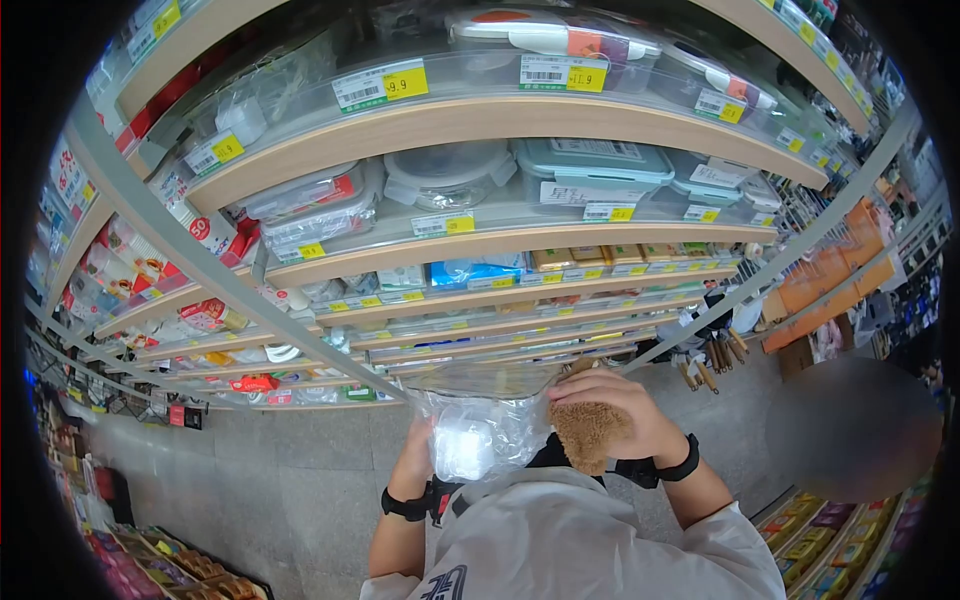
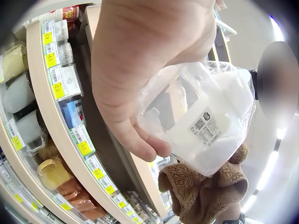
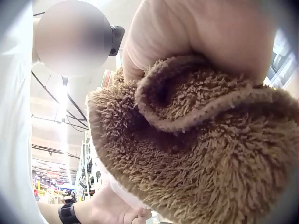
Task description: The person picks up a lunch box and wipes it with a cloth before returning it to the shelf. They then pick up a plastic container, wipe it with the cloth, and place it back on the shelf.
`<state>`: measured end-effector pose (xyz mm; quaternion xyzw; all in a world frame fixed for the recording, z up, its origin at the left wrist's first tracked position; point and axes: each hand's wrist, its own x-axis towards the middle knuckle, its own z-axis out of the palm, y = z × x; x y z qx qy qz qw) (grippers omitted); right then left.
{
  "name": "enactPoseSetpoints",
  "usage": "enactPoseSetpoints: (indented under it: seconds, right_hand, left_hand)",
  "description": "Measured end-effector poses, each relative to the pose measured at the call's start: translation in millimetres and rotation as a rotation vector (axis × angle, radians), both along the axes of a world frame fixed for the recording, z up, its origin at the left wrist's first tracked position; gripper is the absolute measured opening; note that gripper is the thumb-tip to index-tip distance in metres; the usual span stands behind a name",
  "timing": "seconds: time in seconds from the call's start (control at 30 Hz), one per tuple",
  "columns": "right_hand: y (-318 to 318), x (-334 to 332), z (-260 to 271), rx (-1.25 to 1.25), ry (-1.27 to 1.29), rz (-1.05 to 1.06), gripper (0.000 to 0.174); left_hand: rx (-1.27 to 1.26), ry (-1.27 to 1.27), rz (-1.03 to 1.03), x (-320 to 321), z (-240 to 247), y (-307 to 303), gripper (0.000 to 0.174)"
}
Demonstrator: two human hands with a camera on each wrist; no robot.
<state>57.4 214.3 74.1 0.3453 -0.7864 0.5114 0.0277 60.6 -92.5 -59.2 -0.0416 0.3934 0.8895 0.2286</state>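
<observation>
In the head view my left hand (image 1: 418, 448) grips a clear plastic bag with a white plastic container (image 1: 463, 450) inside. The left wrist view shows the container (image 2: 201, 126) close up, with a printed label on its side and my left hand (image 2: 140, 70) curled around its edge. My right hand (image 1: 625, 405) holds a bunched brown fluffy cloth (image 1: 590, 432), level with the bag and just right of it. Thick pile and a folded edge of the cloth (image 3: 210, 154) fill the right wrist view, below my right hand (image 3: 201, 37).
Shelves in front carry lidded storage boxes (image 1: 595, 165), a round container (image 1: 450, 172) and yellow price tags (image 1: 407, 80). Paper cups (image 1: 205, 230) stand at the left. Grey floor tiles (image 1: 290, 460) lie below, and another shelf of goods (image 1: 840, 540) stands behind at right.
</observation>
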Motion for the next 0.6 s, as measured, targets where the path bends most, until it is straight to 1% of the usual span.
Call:
enactPoseSetpoints:
  seconds: [0.07,0.2,0.27,0.4,0.47,0.5,0.53,0.57,0.6]
  right_hand:
    - [0,2,3,0.035,-0.054,0.021,0.058]
    - [-1,2,1,0.052,-0.064,0.038,0.060]
    - [0,3,-1,0.078,-0.069,0.013,0.062]
    - [1,3,1,0.094,-0.056,0.004,0.061]
    - [5,3,-1,-0.002,-0.123,0.025,0.059]
    - [6,3,0,-0.002,-0.123,0.025,0.059]
    - [7,3,3,-0.027,-0.174,0.063,0.057]
    - [8,3,6,-0.050,-0.225,0.102,0.055]
    - [9,2,5,-0.049,-0.223,0.103,0.055]
  left_hand:
    - [-0.019,0.011,0.001,1,2,0,0.068]
    - [-0.057,0.034,0.005,2,6,1,0.069]
    - [-0.075,0.045,0.008,3,8,1,0.070]
    - [-0.112,0.069,0.010,4,11,2,0.071]
    - [-0.132,0.079,0.012,4,11,2,0.072]
    - [-0.132,0.078,0.012,1,7,2,0.072]
    - [-0.172,0.080,0.003,-3,-1,1,0.073]
    - [-0.210,0.082,-0.006,-7,-1,2,0.075]
    - [-0.209,0.083,-0.005,-8,1,3,0.075]
